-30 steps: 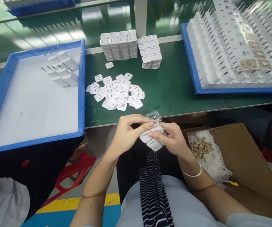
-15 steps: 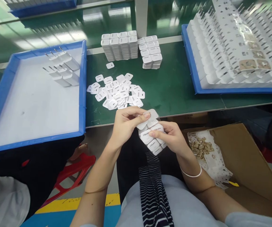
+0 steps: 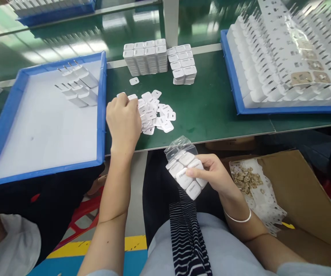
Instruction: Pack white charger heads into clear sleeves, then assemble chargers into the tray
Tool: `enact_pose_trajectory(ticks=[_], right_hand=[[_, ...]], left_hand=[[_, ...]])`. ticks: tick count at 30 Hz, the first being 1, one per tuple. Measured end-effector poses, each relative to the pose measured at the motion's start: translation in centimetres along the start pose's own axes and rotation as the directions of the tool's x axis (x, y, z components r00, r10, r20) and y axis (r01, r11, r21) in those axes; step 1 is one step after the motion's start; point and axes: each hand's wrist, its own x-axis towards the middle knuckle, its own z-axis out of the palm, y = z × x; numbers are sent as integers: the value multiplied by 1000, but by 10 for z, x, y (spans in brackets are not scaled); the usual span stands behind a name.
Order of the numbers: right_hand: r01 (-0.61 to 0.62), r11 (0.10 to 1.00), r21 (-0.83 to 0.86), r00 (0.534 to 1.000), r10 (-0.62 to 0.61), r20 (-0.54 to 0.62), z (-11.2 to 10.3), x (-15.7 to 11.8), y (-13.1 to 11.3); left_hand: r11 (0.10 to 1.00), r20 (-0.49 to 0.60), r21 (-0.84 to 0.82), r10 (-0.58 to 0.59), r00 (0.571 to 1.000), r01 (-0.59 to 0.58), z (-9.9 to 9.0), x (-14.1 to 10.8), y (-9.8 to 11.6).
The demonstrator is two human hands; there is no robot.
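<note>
Over the left part of a loose pile of white printed pieces (image 3: 150,111) is my left hand (image 3: 124,119), back of the hand up and fingers curled down; its fingertips are hidden, so what they hold cannot be made out. Above my lap, my right hand (image 3: 211,170) grips a stack of white labelled sheets (image 3: 186,174), thumb on top. Clear plastic film (image 3: 181,145) sticks up from the stack's far end. Behind the pile stand a tall block of stacked white pieces (image 3: 145,59) and a smaller stack (image 3: 182,63). One single piece (image 3: 134,81) lies apart.
At left is a blue-rimmed tray (image 3: 101,115) with several white plug housings (image 3: 80,90). Another blue-rimmed tray (image 3: 240,105), full of housings, stands at right. A cardboard box (image 3: 294,184) with scraps is at lower right. A person's sleeve (image 3: 21,237) shows at lower left.
My left hand has moved from the stack up and left to the loose pile. My right hand keeps the stack, now slightly lower, with clear film showing at its far end.
</note>
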Motion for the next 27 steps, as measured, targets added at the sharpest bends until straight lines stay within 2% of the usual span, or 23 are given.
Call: enact_pose_trajectory(ticks=[3, 8, 12, 16, 18, 22, 25, 27], right_hand=[[-22, 1000, -13, 1000, 22, -19, 3, 2, -4], [-34, 999, 6, 999, 34, -24, 8, 8, -6], [-23, 1000, 7, 998, 23, -53, 10, 11, -5], [-21, 999, -27, 998, 19, -54, 11, 12, -4], [-24, 999, -44, 998, 22, -50, 11, 12, -3], [-30, 998, -50, 998, 27, -57, 10, 12, -3], [-12, 999, -41, 999, 10, -50, 10, 12, -3], [6, 999, -48, 999, -8, -49, 9, 13, -4]], left_hand=[[998, 151, 45, 47, 987, -55, 11, 5, -2], [999, 223, 25, 40, 974, -46, 15, 7, 4], [999, 144, 37, 16, 989, -22, 15, 9, 7], [995, 50, 68, -78, 996, 75, 18, 13, 4], [994, 59, 8, -105, 993, 105, 20, 14, 1], [987, 101, -127, -83, 991, 96, 16, 9, -2], [960, 70, -272, -44, 997, 61, 0, -3, 10], [916, 122, -401, 58, 991, -4, -15, -18, 24]])
